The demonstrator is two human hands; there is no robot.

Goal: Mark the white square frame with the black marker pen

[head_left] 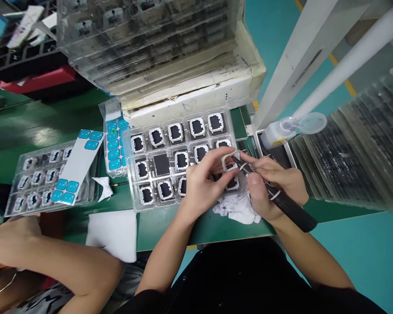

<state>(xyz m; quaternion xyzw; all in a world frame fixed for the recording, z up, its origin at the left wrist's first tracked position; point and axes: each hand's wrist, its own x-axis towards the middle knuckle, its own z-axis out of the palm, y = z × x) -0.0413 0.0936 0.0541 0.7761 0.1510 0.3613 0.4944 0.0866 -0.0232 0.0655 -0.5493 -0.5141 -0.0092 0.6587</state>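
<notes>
My left hand [205, 182] pinches a small white square frame part [228, 159] between thumb and fingers, just above the right end of a clear plastic tray [131, 174]. That tray holds several white-framed black parts [176, 132]. My right hand [271, 185] grips a black marker pen [283, 201] like a pencil. The pen's tip touches the held frame part. A crumpled white cloth [237, 208] lies on the green bench under both hands.
A second clear tray [15, 192] sits at left with a white strip of blue stickers [75, 168] across it. A co-worker's arm [57, 264] rests at bottom left. Stacked clear trays [144, 39] stand behind, more at right [356, 148]. A white bottle [278, 131] lies near a post.
</notes>
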